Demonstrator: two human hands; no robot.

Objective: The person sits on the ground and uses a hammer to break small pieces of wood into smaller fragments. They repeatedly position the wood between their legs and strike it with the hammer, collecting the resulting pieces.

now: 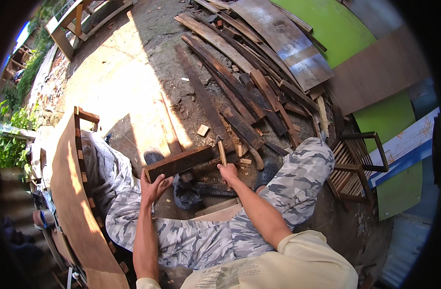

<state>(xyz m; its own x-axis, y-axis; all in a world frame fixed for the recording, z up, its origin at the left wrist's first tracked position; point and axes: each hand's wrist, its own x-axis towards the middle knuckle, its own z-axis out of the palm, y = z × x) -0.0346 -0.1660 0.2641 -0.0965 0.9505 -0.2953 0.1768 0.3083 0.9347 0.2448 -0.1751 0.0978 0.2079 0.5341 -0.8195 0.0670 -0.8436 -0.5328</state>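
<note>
My left hand [154, 186] grips the near-left end of a dark wooden board [184, 163], its thumb along the lower face. The board lies crosswise in front of my knees. My right hand [227, 174] is closed around the light wooden handle of a hammer [222, 154]. The hammer's small dark head sits at the board's far right end; whether it touches the wood I cannot tell. Beneath the board are a dark plastic bag [186, 195] and another dark timber [213, 189]. A small pale wood block [203, 130] lies just beyond the board.
A pile of old planks [239, 96] spreads ahead and right. Plywood sheets [381, 67] and green panels [326, 29] lie beyond it. A slatted wooden frame [353, 168] stands by my right knee. At my left is a long curved plywood panel [68, 178] with battens.
</note>
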